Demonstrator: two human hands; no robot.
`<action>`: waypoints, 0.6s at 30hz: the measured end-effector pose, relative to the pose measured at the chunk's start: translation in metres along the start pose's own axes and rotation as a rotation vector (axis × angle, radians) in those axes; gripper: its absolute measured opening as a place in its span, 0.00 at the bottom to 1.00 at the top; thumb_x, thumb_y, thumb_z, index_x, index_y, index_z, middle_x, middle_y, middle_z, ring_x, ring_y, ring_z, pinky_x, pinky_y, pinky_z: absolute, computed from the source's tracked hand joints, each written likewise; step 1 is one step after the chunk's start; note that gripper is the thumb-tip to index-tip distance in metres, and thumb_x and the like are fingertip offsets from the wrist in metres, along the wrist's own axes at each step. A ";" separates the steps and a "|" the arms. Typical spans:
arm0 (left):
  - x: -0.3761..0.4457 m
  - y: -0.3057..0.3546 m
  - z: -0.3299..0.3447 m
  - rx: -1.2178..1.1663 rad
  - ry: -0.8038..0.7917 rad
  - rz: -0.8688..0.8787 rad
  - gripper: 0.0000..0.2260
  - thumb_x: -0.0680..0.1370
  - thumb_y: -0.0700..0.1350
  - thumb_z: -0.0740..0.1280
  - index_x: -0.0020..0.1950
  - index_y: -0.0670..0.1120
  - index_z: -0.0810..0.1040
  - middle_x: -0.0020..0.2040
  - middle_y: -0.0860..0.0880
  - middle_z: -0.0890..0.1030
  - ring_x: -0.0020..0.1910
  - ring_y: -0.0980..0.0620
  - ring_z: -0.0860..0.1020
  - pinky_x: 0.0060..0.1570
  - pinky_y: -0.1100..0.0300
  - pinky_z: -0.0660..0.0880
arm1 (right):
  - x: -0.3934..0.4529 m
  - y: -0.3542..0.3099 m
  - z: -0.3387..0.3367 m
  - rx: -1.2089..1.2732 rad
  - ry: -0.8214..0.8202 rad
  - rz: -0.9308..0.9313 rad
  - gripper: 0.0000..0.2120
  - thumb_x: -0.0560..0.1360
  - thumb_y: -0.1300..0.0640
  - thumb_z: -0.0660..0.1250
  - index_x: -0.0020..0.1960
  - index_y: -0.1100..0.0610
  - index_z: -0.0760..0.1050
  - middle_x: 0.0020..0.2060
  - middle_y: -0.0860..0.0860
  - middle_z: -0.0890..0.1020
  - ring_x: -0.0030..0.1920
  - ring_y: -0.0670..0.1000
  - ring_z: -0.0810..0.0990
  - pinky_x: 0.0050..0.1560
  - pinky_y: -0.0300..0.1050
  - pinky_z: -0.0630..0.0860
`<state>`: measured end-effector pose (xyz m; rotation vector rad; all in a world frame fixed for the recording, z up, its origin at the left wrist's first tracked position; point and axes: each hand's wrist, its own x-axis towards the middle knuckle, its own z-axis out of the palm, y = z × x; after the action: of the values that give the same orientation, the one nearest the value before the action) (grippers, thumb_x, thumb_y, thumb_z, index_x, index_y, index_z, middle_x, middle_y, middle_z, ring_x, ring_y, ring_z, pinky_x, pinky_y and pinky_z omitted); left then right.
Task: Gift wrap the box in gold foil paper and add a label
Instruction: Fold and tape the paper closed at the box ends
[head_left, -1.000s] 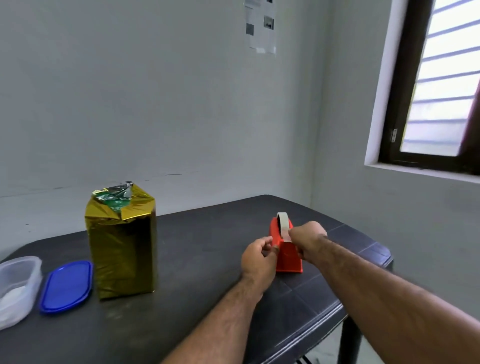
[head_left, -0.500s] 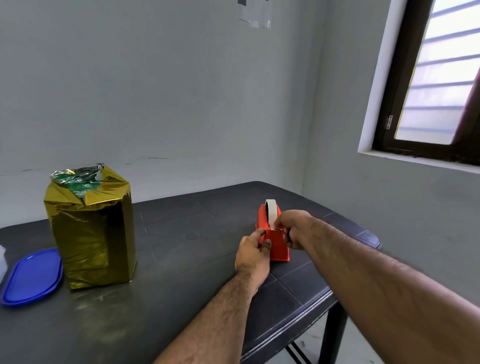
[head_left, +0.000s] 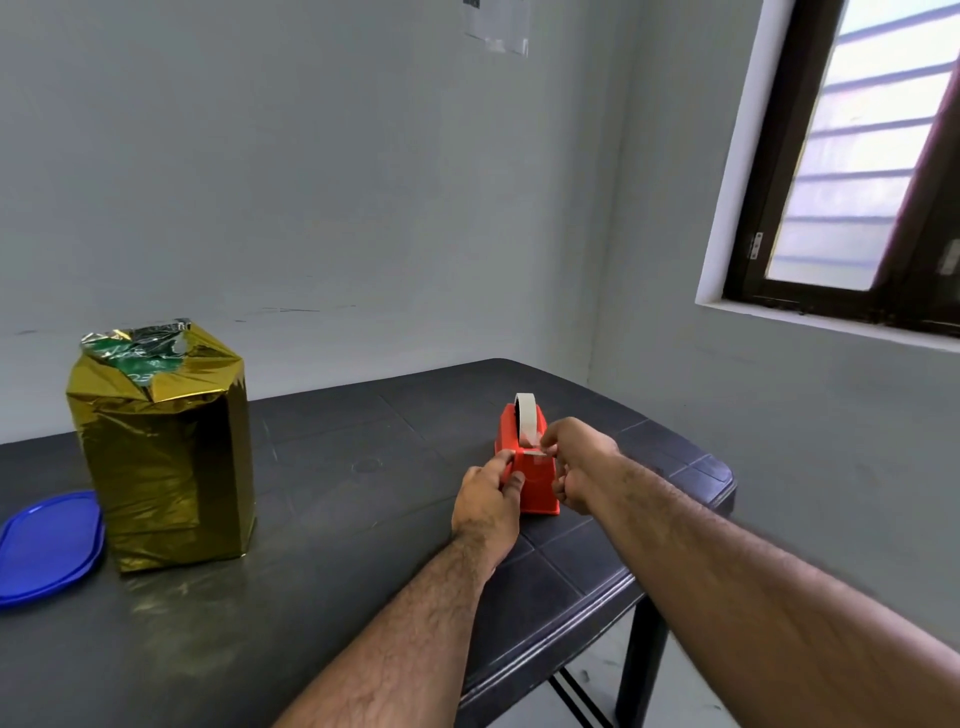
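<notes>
A tall box wrapped in gold foil (head_left: 166, 447) stands upright on the left of the dark table (head_left: 337, 519); its top folds gape, with green and silver showing inside. A red tape dispenser (head_left: 530, 467) with a white tape roll (head_left: 525, 415) sits near the table's right end. My left hand (head_left: 488, 499) grips the dispenser's front left side. My right hand (head_left: 576, 462) pinches the tape strip at the dispenser's cutter.
A blue plastic lid (head_left: 47, 545) lies flat at the left edge, touching the box's base. The table's right edge and a leg (head_left: 639, 654) are close to my arms. A window (head_left: 857, 166) is on the right wall.
The camera has tilted slightly; both hands stay at the dispenser, and my right hand has slid down from the roll toward the cutter with the tape. The clear container left the view.
</notes>
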<state>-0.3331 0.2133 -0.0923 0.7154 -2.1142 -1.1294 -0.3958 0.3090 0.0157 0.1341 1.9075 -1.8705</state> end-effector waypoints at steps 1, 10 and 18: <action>0.000 0.001 0.000 0.008 -0.002 0.002 0.19 0.86 0.55 0.61 0.79 0.60 0.70 0.62 0.53 0.74 0.58 0.55 0.77 0.56 0.62 0.72 | -0.001 0.003 -0.001 0.008 0.001 -0.006 0.13 0.72 0.66 0.70 0.57 0.63 0.80 0.35 0.52 0.75 0.15 0.45 0.67 0.19 0.35 0.65; -0.001 -0.001 0.002 0.032 0.007 0.017 0.20 0.86 0.53 0.61 0.79 0.59 0.70 0.64 0.51 0.75 0.60 0.51 0.78 0.63 0.57 0.76 | -0.003 0.029 -0.002 -0.026 0.032 -0.057 0.09 0.72 0.67 0.71 0.51 0.64 0.79 0.35 0.55 0.78 0.24 0.49 0.73 0.20 0.37 0.69; -0.002 0.000 0.001 0.049 0.004 0.008 0.20 0.87 0.56 0.59 0.79 0.60 0.69 0.64 0.51 0.74 0.61 0.52 0.77 0.60 0.59 0.74 | 0.009 0.002 0.000 -0.404 -0.008 -0.019 0.15 0.72 0.68 0.71 0.58 0.64 0.78 0.37 0.54 0.77 0.31 0.50 0.75 0.20 0.39 0.72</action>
<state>-0.3328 0.2152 -0.0930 0.7304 -2.1459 -1.0750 -0.4031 0.3072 0.0101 -0.0219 2.2408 -1.4556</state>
